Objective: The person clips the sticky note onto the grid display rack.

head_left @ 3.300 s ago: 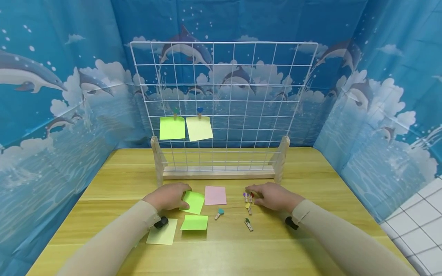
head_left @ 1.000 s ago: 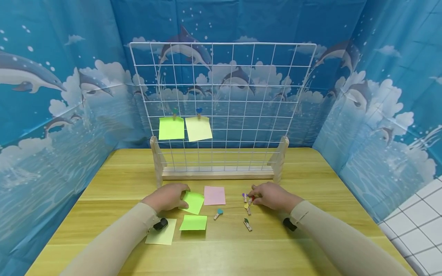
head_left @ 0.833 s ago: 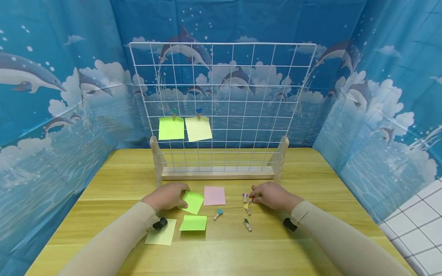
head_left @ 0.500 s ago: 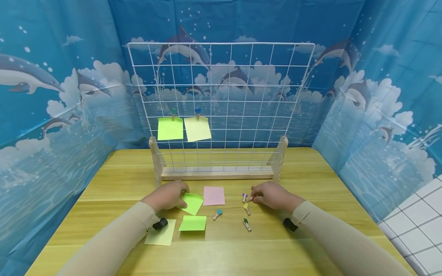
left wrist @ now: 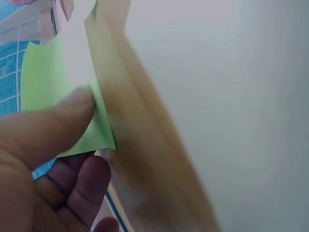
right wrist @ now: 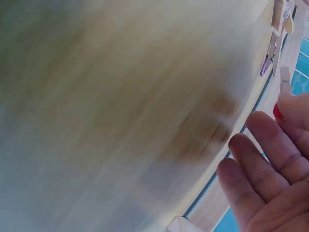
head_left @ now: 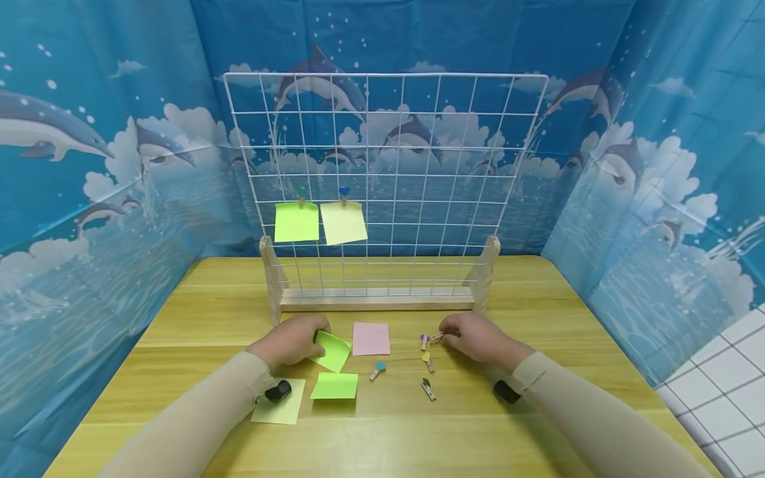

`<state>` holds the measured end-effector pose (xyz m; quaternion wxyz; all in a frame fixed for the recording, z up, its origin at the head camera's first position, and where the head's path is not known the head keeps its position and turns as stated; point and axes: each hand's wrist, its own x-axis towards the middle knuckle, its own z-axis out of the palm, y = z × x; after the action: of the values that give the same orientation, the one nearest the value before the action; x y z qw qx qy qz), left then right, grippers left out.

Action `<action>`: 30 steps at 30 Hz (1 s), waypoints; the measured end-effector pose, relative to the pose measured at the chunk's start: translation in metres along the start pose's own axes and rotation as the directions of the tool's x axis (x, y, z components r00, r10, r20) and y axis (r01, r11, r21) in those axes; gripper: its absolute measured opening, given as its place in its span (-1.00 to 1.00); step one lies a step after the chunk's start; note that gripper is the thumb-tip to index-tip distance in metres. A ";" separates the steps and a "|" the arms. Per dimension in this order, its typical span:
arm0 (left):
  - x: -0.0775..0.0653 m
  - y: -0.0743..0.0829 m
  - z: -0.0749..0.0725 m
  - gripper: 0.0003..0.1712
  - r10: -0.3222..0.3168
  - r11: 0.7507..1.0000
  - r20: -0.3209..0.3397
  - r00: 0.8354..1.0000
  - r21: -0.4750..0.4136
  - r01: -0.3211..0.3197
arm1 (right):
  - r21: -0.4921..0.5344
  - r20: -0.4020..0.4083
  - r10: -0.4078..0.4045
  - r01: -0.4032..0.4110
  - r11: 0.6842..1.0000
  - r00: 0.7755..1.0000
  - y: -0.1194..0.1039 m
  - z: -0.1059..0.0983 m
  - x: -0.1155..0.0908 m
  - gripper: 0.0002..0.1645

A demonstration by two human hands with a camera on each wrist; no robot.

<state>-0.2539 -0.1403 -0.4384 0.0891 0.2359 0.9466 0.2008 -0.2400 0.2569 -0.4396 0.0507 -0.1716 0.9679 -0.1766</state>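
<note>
My left hand [head_left: 294, 340] pinches a bright green sticky note [head_left: 333, 352] between thumb and fingers. In the left wrist view the thumb lies across the face of this green sheet [left wrist: 46, 82]. Between right thumb and index finger, my right hand [head_left: 477, 338] holds a small wooden clothespin [right wrist: 286, 79] with a red top, its wooden end pointing left. Just left of it lies a clothespin with a purple heart [head_left: 424, 340]. A yellow-heart clothespin [head_left: 427, 361] and a dark green one [head_left: 428, 390] lie nearer the front. A teal-heart clothespin [head_left: 378, 370] is farther left.
A white wire grid [head_left: 412, 176] stands upright in a wooden base [head_left: 376, 303] at the back. Clothespins hold a green note [head_left: 297, 222] and a pale yellow note [head_left: 344, 224] on it. On the table lie a pink note [head_left: 371, 339], another green note [head_left: 335, 386] and a yellow note [head_left: 281, 408].
My right hand has picked up the red-topped clothespin from beside the purple one and shifted slightly right. The left hand stays in place, the green note now tilted up a little.
</note>
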 end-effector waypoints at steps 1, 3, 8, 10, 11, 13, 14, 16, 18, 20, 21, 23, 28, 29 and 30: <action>0.000 -0.001 0.001 -0.82 0.002 1.000 -0.007 1.000 0.007 -0.001 | 0.007 -0.009 0.002 -0.002 1.000 1.000 0.000 0.000 -0.001 -0.82; -0.001 -0.002 0.001 -0.90 0.006 1.000 -0.022 1.000 0.026 -0.005 | 0.025 -0.030 0.001 0.000 1.000 1.000 -0.001 -0.002 -0.002 -0.81; -0.001 -0.004 0.001 -0.89 0.026 0.999 -0.070 0.997 0.042 -0.023 | 0.084 -0.073 0.007 -0.001 0.996 0.997 -0.001 -0.005 -0.002 -0.81; -0.001 -0.005 0.001 -0.86 0.035 0.999 -0.092 0.995 0.036 -0.032 | 0.098 -0.080 0.011 -0.003 0.995 0.997 -0.002 -0.006 -0.002 -0.82; -0.001 -0.005 0.000 -0.84 0.038 0.999 -0.104 0.994 0.031 -0.035 | 0.100 -0.082 0.015 -0.007 0.995 0.997 -0.002 -0.006 -0.002 -0.83; -0.001 -0.005 -0.001 -0.81 0.047 0.999 -0.123 0.991 0.025 -0.044 | 0.105 -0.088 0.019 -0.009 0.994 0.996 -0.003 -0.007 -0.002 -0.82; -0.002 -0.005 -0.002 -0.78 0.044 0.999 -0.129 0.991 0.015 -0.042 | 0.111 -0.091 0.018 -0.008 0.994 0.996 -0.004 -0.008 -0.003 -0.83; -0.002 -0.004 -0.003 -0.73 0.036 0.999 -0.140 0.990 -0.011 -0.038 | 0.118 -0.100 0.016 -0.004 0.993 0.995 -0.005 -0.009 -0.004 -0.81; -0.002 -0.002 -0.005 -0.67 0.030 0.998 -0.151 0.988 -0.045 -0.037 | 0.127 -0.116 0.012 0.003 0.992 0.993 -0.007 -0.010 -0.004 -0.80; -0.002 0.000 -0.008 -0.66 0.026 0.996 -0.169 0.985 -0.079 -0.040 | 0.143 -0.134 0.013 0.006 0.990 0.991 -0.010 -0.013 -0.006 -0.78; -0.001 0.001 -0.009 -0.68 0.035 0.995 -0.184 0.982 -0.082 -0.051 | 0.143 -0.146 0.010 0.011 0.990 0.989 -0.011 -0.014 -0.006 -0.77; -0.001 0.004 -0.011 -0.76 0.052 0.993 -0.212 0.976 -0.093 -0.073 | 0.144 -0.170 0.005 0.020 0.989 0.985 -0.013 -0.017 -0.007 -0.77; 0.001 0.011 -0.015 -0.86 0.083 0.990 -0.287 0.954 -0.088 -0.112 | 0.138 -0.221 -0.039 0.071 0.988 0.974 -0.017 -0.026 -0.010 -0.77; 0.001 0.012 -0.016 -0.85 0.081 0.990 -0.301 0.950 -0.085 -0.111 | 0.142 -0.229 -0.045 0.079 0.987 0.972 -0.018 -0.027 -0.010 -0.76; 0.001 0.014 -0.017 -0.85 0.082 0.990 -0.313 0.946 -0.081 -0.112 | 0.143 -0.236 -0.049 0.085 0.986 0.971 -0.019 -0.028 -0.011 -0.76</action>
<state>-0.2537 -0.1343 -0.4170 -0.0588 0.2431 0.9252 0.2854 -0.2282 0.2534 -0.4060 -0.0553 -0.1781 0.9445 -0.2703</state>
